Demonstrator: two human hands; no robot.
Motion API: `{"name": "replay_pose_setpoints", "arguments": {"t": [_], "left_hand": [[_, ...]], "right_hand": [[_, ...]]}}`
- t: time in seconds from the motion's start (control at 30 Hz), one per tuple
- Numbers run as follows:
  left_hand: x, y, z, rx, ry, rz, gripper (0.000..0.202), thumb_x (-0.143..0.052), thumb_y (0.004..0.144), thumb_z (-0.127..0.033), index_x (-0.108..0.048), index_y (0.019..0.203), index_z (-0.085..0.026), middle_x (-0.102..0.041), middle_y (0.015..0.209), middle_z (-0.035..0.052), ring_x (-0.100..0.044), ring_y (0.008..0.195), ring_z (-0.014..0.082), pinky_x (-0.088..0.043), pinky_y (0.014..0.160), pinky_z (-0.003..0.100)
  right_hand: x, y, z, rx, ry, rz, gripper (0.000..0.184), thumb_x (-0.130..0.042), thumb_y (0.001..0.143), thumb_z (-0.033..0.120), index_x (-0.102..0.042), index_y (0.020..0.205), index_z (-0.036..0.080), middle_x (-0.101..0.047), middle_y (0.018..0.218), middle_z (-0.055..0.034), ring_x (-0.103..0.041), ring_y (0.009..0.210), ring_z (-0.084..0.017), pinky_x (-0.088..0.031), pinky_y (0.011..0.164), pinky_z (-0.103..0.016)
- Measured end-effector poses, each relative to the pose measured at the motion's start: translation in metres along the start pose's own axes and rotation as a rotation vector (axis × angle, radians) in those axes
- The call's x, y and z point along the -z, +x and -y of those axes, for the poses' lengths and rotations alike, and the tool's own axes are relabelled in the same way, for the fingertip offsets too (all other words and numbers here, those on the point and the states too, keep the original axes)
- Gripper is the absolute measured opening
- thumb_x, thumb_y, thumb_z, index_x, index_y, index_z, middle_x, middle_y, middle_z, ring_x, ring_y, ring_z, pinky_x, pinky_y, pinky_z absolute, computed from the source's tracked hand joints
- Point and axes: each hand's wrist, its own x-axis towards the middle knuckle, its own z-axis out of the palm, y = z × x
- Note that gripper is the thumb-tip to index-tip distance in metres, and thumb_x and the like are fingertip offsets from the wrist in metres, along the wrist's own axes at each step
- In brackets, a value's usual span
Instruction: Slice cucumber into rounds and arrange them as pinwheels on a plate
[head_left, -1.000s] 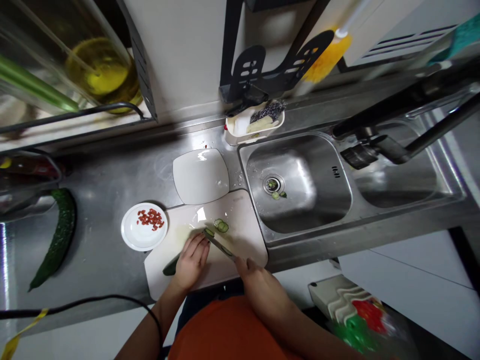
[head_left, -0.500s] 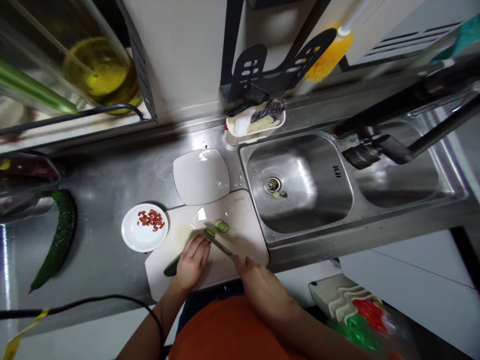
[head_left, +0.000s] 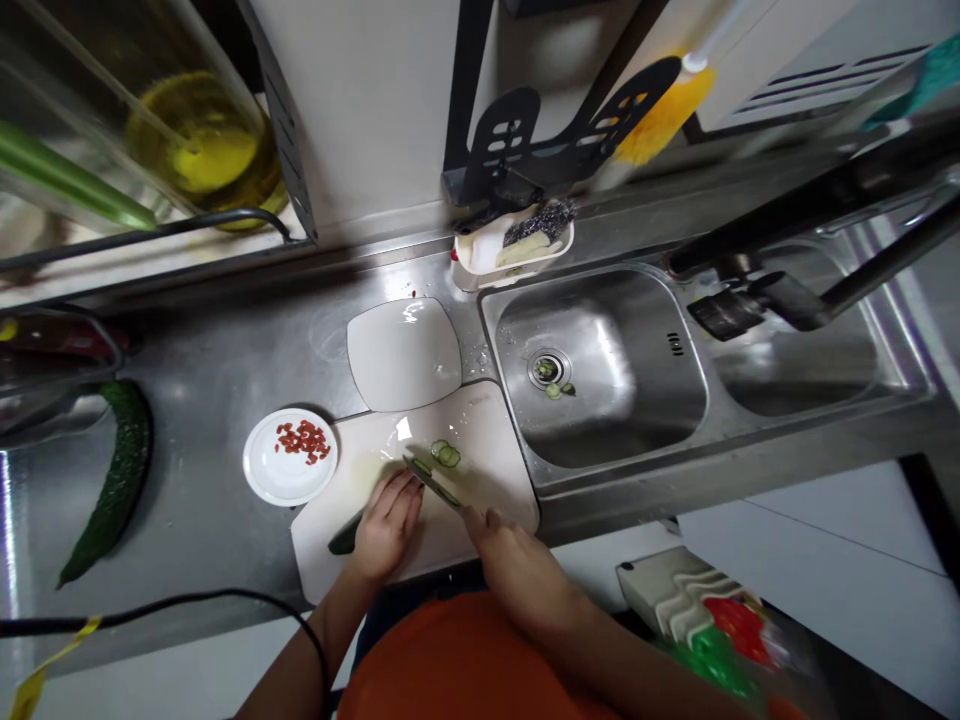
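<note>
My left hand (head_left: 386, 525) is closed over a dark green cucumber (head_left: 345, 536), whose far-left end sticks out past my wrist side. In my right hand (head_left: 517, 565) is a kitchen knife (head_left: 435, 484), its blade lying against the cut end of the cucumber beside my left fingertips. Both are over a white cutting board (head_left: 487, 480). A few thin cucumber slices (head_left: 445, 453) lie on the board just beyond the blade. My left palm and the middle of the cucumber are hidden under my fingers.
Behind the board is a white square plate (head_left: 405, 355). At its left, a small white plate (head_left: 262, 465) holds chopped red bits. A whole cucumber (head_left: 120, 480) lies farther left. Right of the board is a steel sink (head_left: 630, 420) with cucumber pieces by the drain, under a black faucet (head_left: 787, 300).
The knife tip has shifted slightly left and up, with my right hand moving a little left. My left hand, the cucumber and the slices stay nearly as they were.
</note>
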Motion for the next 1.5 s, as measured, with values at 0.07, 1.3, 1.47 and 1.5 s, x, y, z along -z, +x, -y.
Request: {"name": "replay_pose_setpoints", "arguments": {"t": [0.07, 1.3, 1.47, 1.5], "left_hand": [[0.000, 0.000, 0.000, -0.001, 0.003, 0.001, 0.029, -0.053, 0.086, -0.010, -0.059, 0.114, -0.014, -0.067, 0.107, 0.0084, -0.059, 0.109, 0.0217, -0.048, 0.099, 0.044], [0.001, -0.001, -0.001, 0.033, -0.036, 0.018, 0.032, -0.050, 0.087, -0.013, -0.057, 0.118, -0.016, -0.065, 0.112, 0.0093, -0.057, 0.112, 0.0219, -0.047, 0.099, 0.043], [-0.001, -0.003, 0.000, 0.014, -0.010, 0.007, 0.026, -0.052, 0.086, -0.012, -0.060, 0.111, -0.015, -0.066, 0.106, 0.0089, -0.057, 0.111, 0.0213, -0.046, 0.101, 0.042], [-0.001, -0.004, 0.000, 0.016, -0.009, 0.007, 0.025, -0.052, 0.086, -0.012, -0.060, 0.110, -0.015, -0.066, 0.106, 0.0087, -0.057, 0.111, 0.0212, -0.046, 0.101, 0.042]], "right_hand": [[-0.001, 0.002, 0.001, -0.001, 0.010, -0.003, 0.048, -0.025, 0.085, 0.001, -0.051, 0.121, 0.020, -0.064, 0.094, -0.0092, -0.065, 0.077, -0.017, -0.042, 0.060, -0.022], [-0.021, 0.006, -0.009, -0.035, -0.003, -0.063, 0.044, -0.027, 0.085, 0.002, -0.051, 0.116, 0.021, -0.061, 0.101, -0.0080, -0.064, 0.074, -0.017, -0.039, 0.058, -0.025], [-0.020, -0.008, -0.009, -0.019, 0.000, -0.035, 0.046, -0.029, 0.085, 0.001, -0.049, 0.121, 0.022, -0.062, 0.100, -0.0076, -0.065, 0.076, -0.018, -0.039, 0.058, -0.024], [-0.020, -0.009, -0.009, -0.019, -0.001, -0.031, 0.047, -0.028, 0.084, 0.001, -0.048, 0.122, 0.022, -0.062, 0.100, -0.0075, -0.065, 0.076, -0.018, -0.039, 0.058, -0.024]]}}
